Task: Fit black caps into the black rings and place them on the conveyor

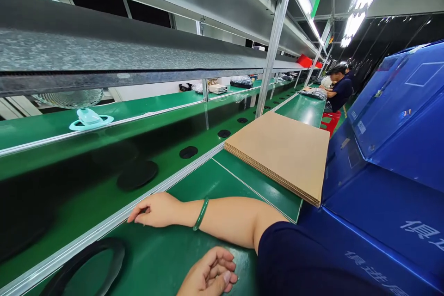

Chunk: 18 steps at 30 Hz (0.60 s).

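Note:
My right hand [154, 210], with a green bangle [201, 213] on its wrist, rests across the green bench top [225, 185]. Its fingers drape loosely over the aluminium rail [104, 226] and hold nothing. My left hand [208, 274] lies low in view on the green surface, fingers curled together around nothing. A stack of flat brown cardboard sheets [277, 157] sits beyond my right forearm, out of reach of both fingertips. A black ring [86, 263] lies on the far side of the rail, near my left hand.
Large blue cardboard boxes [388, 148] fill the right side. Past the rail runs a green conveyor belt [138, 166] with round black discs. A seated co-worker [340, 90] on a red stool [331, 120] works farther along. A fan [72, 99] stands beyond the belt.

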### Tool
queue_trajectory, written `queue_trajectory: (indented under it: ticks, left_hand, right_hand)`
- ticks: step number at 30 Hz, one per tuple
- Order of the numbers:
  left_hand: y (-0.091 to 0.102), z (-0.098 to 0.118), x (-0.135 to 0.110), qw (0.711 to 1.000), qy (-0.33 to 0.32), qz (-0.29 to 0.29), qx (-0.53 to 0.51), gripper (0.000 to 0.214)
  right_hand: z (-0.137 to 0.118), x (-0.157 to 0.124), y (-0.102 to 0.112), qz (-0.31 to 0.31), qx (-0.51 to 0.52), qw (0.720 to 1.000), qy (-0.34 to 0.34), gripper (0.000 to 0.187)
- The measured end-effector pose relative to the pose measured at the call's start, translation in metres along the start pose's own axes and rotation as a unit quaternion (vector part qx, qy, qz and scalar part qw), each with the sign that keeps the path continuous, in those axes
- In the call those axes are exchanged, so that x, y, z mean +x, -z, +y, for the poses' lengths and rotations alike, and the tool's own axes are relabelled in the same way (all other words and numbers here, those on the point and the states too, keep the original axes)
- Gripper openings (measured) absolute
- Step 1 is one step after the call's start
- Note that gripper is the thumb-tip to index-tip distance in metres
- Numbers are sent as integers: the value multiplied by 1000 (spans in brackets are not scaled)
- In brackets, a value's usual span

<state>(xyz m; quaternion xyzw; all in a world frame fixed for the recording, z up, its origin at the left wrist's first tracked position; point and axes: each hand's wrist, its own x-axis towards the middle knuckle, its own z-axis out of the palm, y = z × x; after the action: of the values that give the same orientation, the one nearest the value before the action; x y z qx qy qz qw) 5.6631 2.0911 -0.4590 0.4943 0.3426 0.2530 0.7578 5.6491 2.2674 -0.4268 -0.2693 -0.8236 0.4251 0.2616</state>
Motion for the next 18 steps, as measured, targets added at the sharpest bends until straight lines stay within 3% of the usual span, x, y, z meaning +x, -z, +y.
queue_trajectory:
  ticks: [5,8,11,12,14,18]
  left_hand:
    - [-17,17,-7,999,-7,40,1,39]
    - [-27,28,-13,989,-46,87,110,18]
    - [-27,39,-17,922,-148,191,303,15]
    - [-25,42,-17,901,-167,227,331,16]
    - [-19,44,-16,890,-165,273,325,16]
    - [-11,42,-13,896,-152,255,331,13]
  right_hand:
    - [-7,-1,6,-33,-101,994,33,18]
    - [-11,-8,5,-27,-109,993,33,20]
    - [-8,-10,2,-31,-92,994,43,21]
    - [-6,-10,1,-33,-87,995,47,21]
    - [-3,-9,0,-38,-82,994,53,23]
    - [-1,-11,-1,-51,-78,995,48,24]
